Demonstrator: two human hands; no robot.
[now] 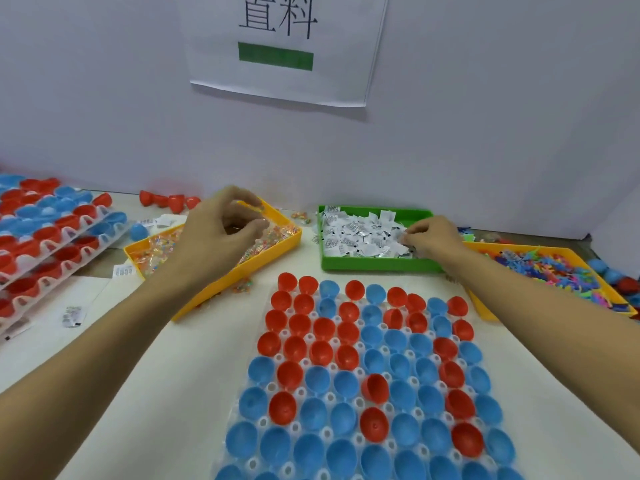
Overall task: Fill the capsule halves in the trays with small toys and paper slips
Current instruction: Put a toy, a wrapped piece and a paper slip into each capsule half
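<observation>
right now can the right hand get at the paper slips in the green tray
Probably yes: the right hand is already inside the green tray, fingers curled into the paper slips at the right end. Nothing lies between them; whether it holds one cannot be told.

Bare surface [166,375] at my 9 o'clock lies open; capsule tray [367,386] fills 6, bins [374,265] block 12.

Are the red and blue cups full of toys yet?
Not yet. The cups in the front tray look empty. The stacked trays on the left look filled. The left hand picks toys from the yellow bin; the right hand reaches among paper slips.
</observation>
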